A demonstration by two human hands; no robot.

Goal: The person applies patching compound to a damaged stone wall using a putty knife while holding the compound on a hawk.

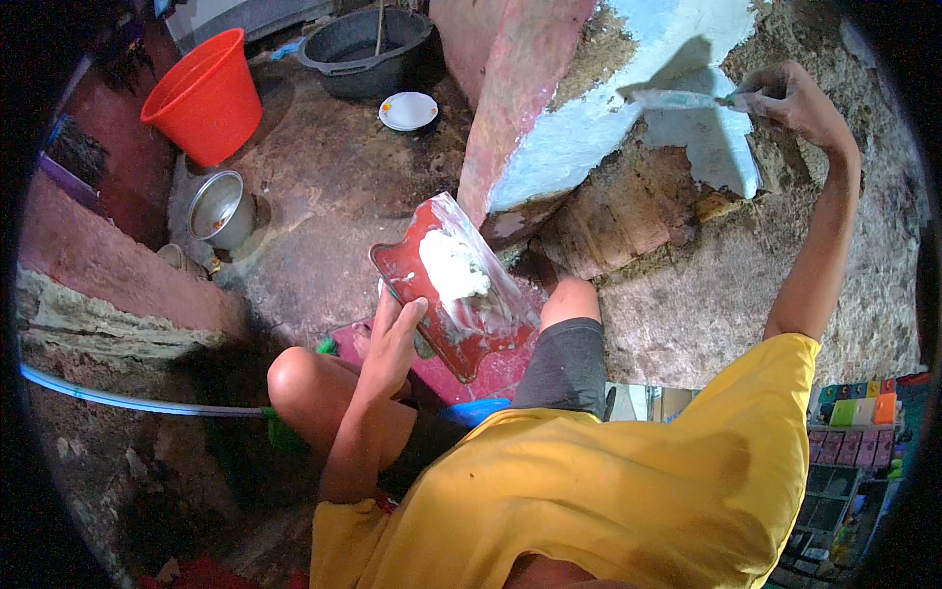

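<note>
My left hand grips the edge of a red plastic putty board, held tilted above my lap. A mound of white putty lies smeared across its face. To the upper right, my raised right hand pinches the handle of a putty knife, its fingers closed. The blade is long, pale and coated with white, and lies at the corner of the wall. Wet-looking whitish-blue coating covers part of that wall; bare, crumbling patches show around it. Whether the whole blade edge touches the surface, I cannot tell.
A red bucket, a black basin with a stick in it, a white plate and a metal pot stand on the stained floor. A light-blue hose runs along the left, near my knee.
</note>
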